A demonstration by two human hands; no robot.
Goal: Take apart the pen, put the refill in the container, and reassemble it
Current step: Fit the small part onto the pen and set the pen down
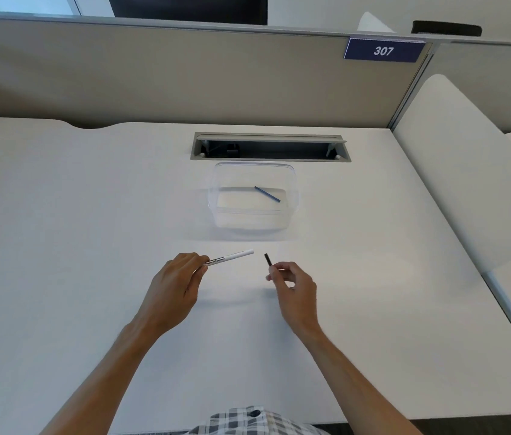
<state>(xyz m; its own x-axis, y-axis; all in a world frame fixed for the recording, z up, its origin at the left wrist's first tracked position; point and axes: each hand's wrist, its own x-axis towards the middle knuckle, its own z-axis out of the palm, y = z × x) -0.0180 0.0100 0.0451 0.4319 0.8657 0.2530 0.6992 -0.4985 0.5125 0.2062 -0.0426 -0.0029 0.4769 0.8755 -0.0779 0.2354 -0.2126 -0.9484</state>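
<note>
My left hand (175, 281) grips one end of a white pen barrel (234, 256) with black lettering; its free end points right and slightly away from me. My right hand (293, 285) pinches a small dark pen piece (268, 259) that sticks up from my fingertips, a short gap from the barrel's open end. Beyond both hands stands a clear plastic container (292, 183), and a thin blue refill (267, 194) lies slanted on its floor.
A white desk (91, 215) with a grey open cable slot (270, 146) behind the container. A beige partition stands at the back with a blue "307" sign (383, 51). A white divider panel (461, 171) borders the right edge.
</note>
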